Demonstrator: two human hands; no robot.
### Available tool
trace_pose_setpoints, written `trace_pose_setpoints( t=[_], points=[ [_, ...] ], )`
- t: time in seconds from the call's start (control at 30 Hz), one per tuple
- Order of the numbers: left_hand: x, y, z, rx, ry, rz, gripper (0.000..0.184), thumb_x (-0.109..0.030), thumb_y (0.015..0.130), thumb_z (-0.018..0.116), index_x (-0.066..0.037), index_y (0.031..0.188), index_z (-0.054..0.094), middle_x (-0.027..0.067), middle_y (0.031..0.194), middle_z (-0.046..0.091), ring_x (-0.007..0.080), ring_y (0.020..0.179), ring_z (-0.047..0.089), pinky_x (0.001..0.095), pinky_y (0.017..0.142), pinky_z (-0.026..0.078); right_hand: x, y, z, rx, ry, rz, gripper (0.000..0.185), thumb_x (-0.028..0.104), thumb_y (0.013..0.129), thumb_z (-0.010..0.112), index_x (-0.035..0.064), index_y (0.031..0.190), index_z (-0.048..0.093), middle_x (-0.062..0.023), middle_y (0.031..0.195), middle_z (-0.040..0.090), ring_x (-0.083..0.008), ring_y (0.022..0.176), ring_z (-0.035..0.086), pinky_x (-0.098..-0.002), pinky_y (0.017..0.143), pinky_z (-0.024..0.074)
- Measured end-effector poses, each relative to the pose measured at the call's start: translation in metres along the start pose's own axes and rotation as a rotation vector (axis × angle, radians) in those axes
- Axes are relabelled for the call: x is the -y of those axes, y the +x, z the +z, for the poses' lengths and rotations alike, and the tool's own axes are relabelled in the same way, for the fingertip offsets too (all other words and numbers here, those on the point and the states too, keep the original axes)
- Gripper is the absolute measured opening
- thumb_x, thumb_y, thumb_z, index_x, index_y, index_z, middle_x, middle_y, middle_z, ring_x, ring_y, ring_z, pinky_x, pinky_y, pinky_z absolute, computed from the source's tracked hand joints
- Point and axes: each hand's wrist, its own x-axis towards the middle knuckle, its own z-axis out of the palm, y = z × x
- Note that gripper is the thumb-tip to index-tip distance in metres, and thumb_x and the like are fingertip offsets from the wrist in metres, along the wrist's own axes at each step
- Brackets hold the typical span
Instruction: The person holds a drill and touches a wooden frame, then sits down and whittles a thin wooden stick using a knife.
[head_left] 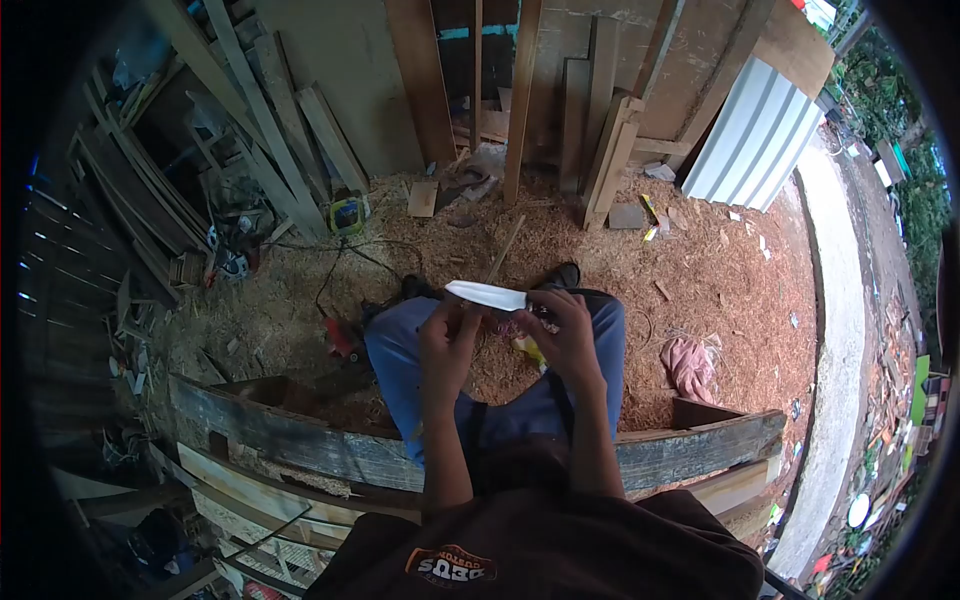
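"Floor (740,300) first: what's on it?"
"Sawdust and shavings, scraps mixed in. Upright boards (602,100) lean at the wall (350,80) ahead. White corrugated sheet (755,135) leans too, right of them. Pale concrete strip (838,260) runs along the far right."
"Where's the held part?"
"White strip (486,296), long and narrow, about level, raised over the lap between both hands. End on the person's left tapers."
"Left side grip?"
"Left fingers (470,322) closed on it from below, toward the tapered end. That end sticks out past them."
"Right?"
"Right fingers (553,303) pinch the other end. Neither side released. Exact fingertip contact is too small to read."
"Material?"
"Can't tell. Smooth, bright white, that's all I get."
"Around the legs?"
"Blue trousers (400,350), knees apart, hands between them. Red tool (341,340) on the floor, just outside the left knee, type unclear. Black cord (375,262) loops ahead of it. Pink cloth (688,370) crumpled on the sawdust, out past the right knee."
"Near the hips?"
"Weathered beam (300,440) crosswise, showing on both sides of the body. Dark shirt (540,550), printed logo (450,567) on it."
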Motion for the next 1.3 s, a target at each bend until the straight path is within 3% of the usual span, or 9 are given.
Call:
trace_pose_setpoints(
  t=[0.13,0.23,0.33,0.63,0.83,0.93,1.03,1.23,1.3],
  points=[
    [0.002,0.002,0.001,-0.041,-0.022,0.057,0.023,-0.018,0.101,0.061,-0.005,0.12,0.064,0.0048,0.09,0.075,0.0083,0.078,0.068,0.0228,0.065,0.047,-0.018,0.001,-0.011,-0.123,-0.054,0.163,0.032,0.026,0.081,0.08,0.0052,0.104,0.072,-0.0098,0.09,0.068,-0.0278,0.085,0.061,-0.0379,0.087,0.0418],
    [0.01,0.004,0.001,-0.039,-0.122,0.071,0.025,-0.021,0.1,0.063,-0.008,0.121,0.064,0.0017,0.091,0.074,-0.0011,0.061,0.043,0.0194,0.055,0.033,-0.02,0.001,-0.025,-0.224,-0.174,0.139,0.034,0.028,0.078,0.082,0.0056,0.102,0.073,-0.0088,0.088,0.068,-0.0266,0.081,0.062,-0.0378,0.085,0.0416],
    [0.007,0.003,-0.002,-0.037,-0.038,0.081,0.024,-0.014,0.102,0.059,-0.007,0.123,0.066,0.0045,0.092,0.075,0.0019,0.066,0.057,0.0215,0.057,0.041,-0.029,0.0,-0.027,-0.272,-0.231,0.1,0.034,0.028,0.077,0.083,0.006,0.1,0.073,-0.0075,0.085,0.068,-0.0252,0.079,0.062,-0.0373,0.084,0.0408],
    [0.007,0.002,0.001,0.001,0.025,0.107,0.03,-0.018,0.102,0.059,-0.009,0.131,0.066,0.0021,0.092,0.075,-0.0005,0.062,0.049,0.0207,0.055,0.037,-0.012,0.001,-0.024,-0.149,-0.179,0.102,0.035,0.026,0.077,0.085,0.0025,0.1,0.073,-0.0071,0.088,0.069,-0.0238,0.081,0.062,-0.0349,0.086,0.0428],
    [-0.012,-0.002,0.007,-0.014,-0.044,0.033,0.026,-0.021,0.101,0.062,-0.005,0.119,0.071,-0.0007,0.087,0.072,-0.0002,0.062,0.04,0.0212,0.055,0.034,-0.013,0.001,-0.014,-0.129,-0.094,0.083,0.032,0.024,0.076,0.083,0.0049,0.1,0.073,-0.0061,0.088,0.068,-0.0242,0.086,0.062,-0.0376,0.086,0.0409],
    [0.001,0.002,0.002,0.07,0.143,0.058,0.024,-0.02,0.1,0.063,-0.002,0.112,0.072,0.0035,0.086,0.075,0.0015,0.063,0.055,0.0224,0.056,0.04,-0.007,0.0,-0.009,-0.015,-0.105,0.038,0.032,0.022,0.079,0.081,0.0043,0.105,0.073,-0.0077,0.09,0.069,-0.0256,0.087,0.062,-0.0378,0.084,0.0433],
    [0.008,0.002,0.005,0.065,0.015,0.118,0.021,-0.017,0.098,0.064,0.0,0.105,0.073,0.0038,0.084,0.074,0.0037,0.067,0.061,0.0224,0.058,0.043,0.006,0.0,0.001,0.014,0.024,0.082,0.033,0.021,0.08,0.081,0.0014,0.105,0.072,-0.0106,0.093,0.07,-0.0264,0.082,0.059,-0.0367,0.078,0.0464],
    [-0.001,0.0,-0.005,0.112,0.117,0.044,0.02,-0.015,0.098,0.065,0.001,0.106,0.073,0.0046,0.081,0.073,0.0056,0.069,0.064,0.0223,0.06,0.046,0.007,0.002,0.002,0.053,0.038,0.044,0.033,0.019,0.08,0.08,0.0009,0.106,0.071,-0.0109,0.09,0.068,-0.0264,0.081,0.057,-0.0368,0.077,0.0468],
    [0.004,0.0,0.0,0.099,0.093,0.119,0.019,-0.015,0.098,0.065,0.001,0.104,0.073,0.0045,0.08,0.073,0.005,0.068,0.063,0.023,0.059,0.045,0.01,0.001,0.003,0.048,0.044,0.04,0.033,0.019,0.08,0.08,0.0022,0.106,0.072,-0.0099,0.091,0.068,-0.0265,0.081,0.059,-0.037,0.079,0.0462]
  ],
)
